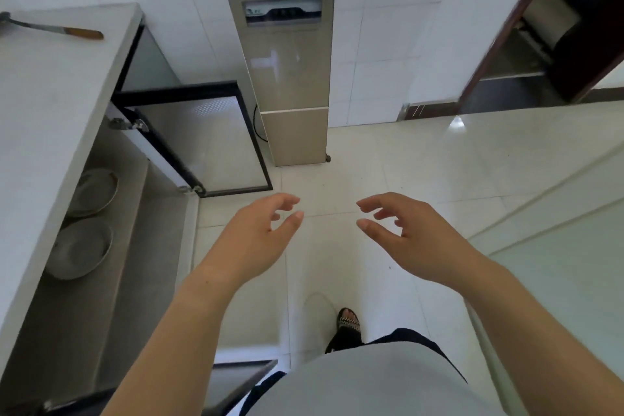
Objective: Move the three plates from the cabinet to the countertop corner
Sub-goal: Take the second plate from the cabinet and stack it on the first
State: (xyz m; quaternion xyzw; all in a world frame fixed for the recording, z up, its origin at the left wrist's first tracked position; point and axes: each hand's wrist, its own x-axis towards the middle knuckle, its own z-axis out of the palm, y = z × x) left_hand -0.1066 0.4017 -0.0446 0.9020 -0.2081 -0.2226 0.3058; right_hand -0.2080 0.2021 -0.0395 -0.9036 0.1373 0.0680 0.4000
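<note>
Two grey metal plates lie on a shelf inside the open cabinet (101,280) under the countertop (50,105) at the left. The farther plate (93,191) sits behind the nearer plate (79,248); a third plate is not visible. My left hand (260,236) hovers above the floor to the right of the cabinet, fingers apart and holding nothing. My right hand (401,233) hovers beside it, also spread and holding nothing. Both hands are well apart from the plates.
The cabinet's glass door (209,142) stands swung open toward the floor area. A spatula with a wooden handle (54,29) lies on the countertop's far part. A tall beige water dispenser (290,78) stands against the tiled wall. A doorway (547,37) opens at the right.
</note>
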